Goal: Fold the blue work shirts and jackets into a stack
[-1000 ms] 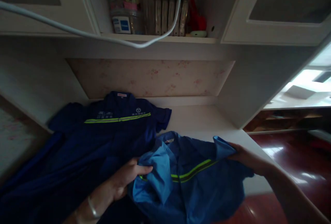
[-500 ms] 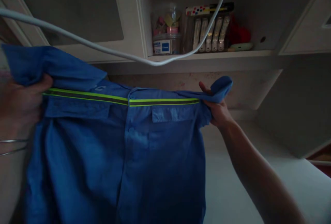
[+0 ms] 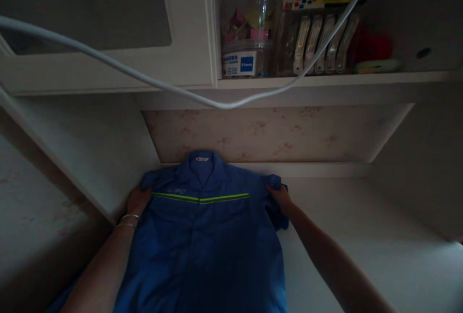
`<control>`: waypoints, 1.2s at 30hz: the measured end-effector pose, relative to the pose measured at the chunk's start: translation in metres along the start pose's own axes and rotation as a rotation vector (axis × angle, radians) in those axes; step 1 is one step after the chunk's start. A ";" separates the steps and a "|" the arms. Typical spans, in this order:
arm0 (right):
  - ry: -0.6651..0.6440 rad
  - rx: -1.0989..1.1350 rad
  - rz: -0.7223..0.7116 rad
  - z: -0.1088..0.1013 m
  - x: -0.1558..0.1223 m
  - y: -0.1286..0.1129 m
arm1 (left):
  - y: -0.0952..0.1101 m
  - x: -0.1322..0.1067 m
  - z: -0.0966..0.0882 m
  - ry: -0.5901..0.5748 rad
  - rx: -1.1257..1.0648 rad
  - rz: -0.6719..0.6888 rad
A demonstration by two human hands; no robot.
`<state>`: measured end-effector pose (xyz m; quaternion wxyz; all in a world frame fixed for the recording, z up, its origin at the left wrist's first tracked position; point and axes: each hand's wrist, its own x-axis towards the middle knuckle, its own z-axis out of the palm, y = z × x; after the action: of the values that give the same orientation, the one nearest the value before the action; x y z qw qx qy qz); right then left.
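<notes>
A blue work shirt (image 3: 202,236) with a yellow-green stripe across the chest lies spread on a white surface, front side up. Its collar, with a small white label inside, points towards the back wall. Gripping the shoulder and sleeve at the left is my left hand (image 3: 139,200), with bracelets on the wrist. My right hand (image 3: 280,197) is closed on the sleeve at the other side, where the cloth is bunched. The shirt's lower end runs out of view at the bottom.
A white cable (image 3: 224,105) hangs in a loop across the view. Above is a cabinet shelf (image 3: 325,80) with a clear plastic tub (image 3: 248,38) and a box of metal-looking pieces (image 3: 318,45). Flower-patterned wallpaper (image 3: 253,134) covers the back wall; the white desk surface (image 3: 336,226) extends right.
The shirt, held up close before, now lies farther away on the surface, its collar unfolded towards the wall. Both hands have moved forward and down with it.
</notes>
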<state>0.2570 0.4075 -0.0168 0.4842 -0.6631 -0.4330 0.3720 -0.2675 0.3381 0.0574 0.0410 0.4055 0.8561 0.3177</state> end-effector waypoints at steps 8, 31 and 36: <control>0.070 -0.227 -0.252 -0.052 -0.072 0.027 | -0.004 -0.094 -0.031 0.080 0.192 0.380; -0.559 -0.701 -0.766 -0.118 -0.321 0.083 | -0.042 -0.393 -0.032 -0.176 0.123 0.705; -0.402 -0.426 -0.612 -0.116 -0.307 0.094 | -0.024 -0.418 -0.008 -0.192 0.250 0.760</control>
<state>0.2765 0.0691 -0.0553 0.3305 -0.5033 -0.7630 0.2353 -0.0075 0.0219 -0.0287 -0.0492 0.7226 0.6696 0.1643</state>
